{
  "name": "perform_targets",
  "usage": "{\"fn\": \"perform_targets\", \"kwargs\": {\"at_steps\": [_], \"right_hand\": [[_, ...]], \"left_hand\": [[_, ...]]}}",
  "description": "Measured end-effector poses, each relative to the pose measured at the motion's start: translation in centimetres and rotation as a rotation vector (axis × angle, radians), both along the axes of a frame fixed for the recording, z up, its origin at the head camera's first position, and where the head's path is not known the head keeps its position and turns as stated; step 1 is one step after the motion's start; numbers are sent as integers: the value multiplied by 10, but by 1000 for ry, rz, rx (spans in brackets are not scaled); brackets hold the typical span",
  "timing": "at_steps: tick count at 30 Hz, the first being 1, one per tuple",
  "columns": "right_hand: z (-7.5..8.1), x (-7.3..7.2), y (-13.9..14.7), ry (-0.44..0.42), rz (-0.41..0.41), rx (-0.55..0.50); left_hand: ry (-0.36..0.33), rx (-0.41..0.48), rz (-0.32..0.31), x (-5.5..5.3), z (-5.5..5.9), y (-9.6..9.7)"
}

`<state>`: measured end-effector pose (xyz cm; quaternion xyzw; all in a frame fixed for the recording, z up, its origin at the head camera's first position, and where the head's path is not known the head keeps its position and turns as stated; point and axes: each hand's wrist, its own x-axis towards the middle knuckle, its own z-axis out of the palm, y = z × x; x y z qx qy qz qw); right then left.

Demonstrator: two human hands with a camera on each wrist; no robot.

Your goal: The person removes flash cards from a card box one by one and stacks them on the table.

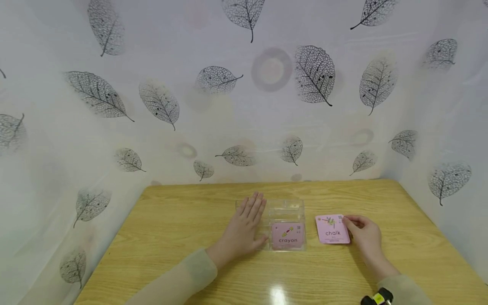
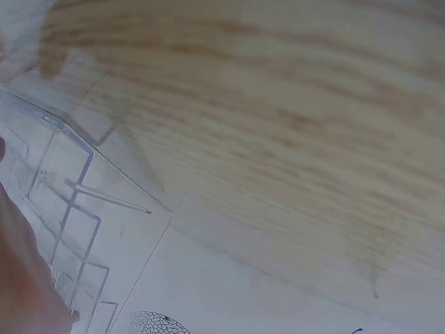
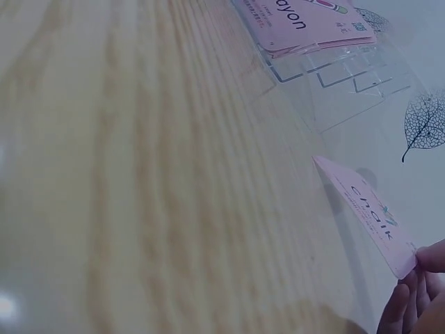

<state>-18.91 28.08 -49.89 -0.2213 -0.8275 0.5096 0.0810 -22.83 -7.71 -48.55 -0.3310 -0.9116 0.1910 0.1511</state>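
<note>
Between thumb and fingers, my right hand pinches the right edge of a pink card printed "chalk". The right wrist view shows that card tilted, its edge held by the fingertips. My left hand lies with fingers extended over the left part of a clear plastic tiered holder, covering much of it. A pink "crayon" card sits in the holder's front right slot. In the right wrist view, several pink cards stand stacked there. The holder's stepped dividers show beside the left hand.
The holder stands on a wood-grain table, left of the chalk card. A pale leaf-print curtain encloses the table's back and sides. A black and yellow band is on the right wrist.
</note>
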Motion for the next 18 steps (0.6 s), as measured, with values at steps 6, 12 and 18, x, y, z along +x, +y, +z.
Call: {"fn": "perform_targets", "kwargs": {"at_steps": [6,12,18], "right_hand": [[2,2,0,33,4,-36],[1,3,1,31,0,-42],[-1,1,2,41,-6,-81]], "left_hand": [[6,-1,-4,0,0,0],[11,1,-9,-1,-1,0],[27,6,-15,-1,-2,0]]}}
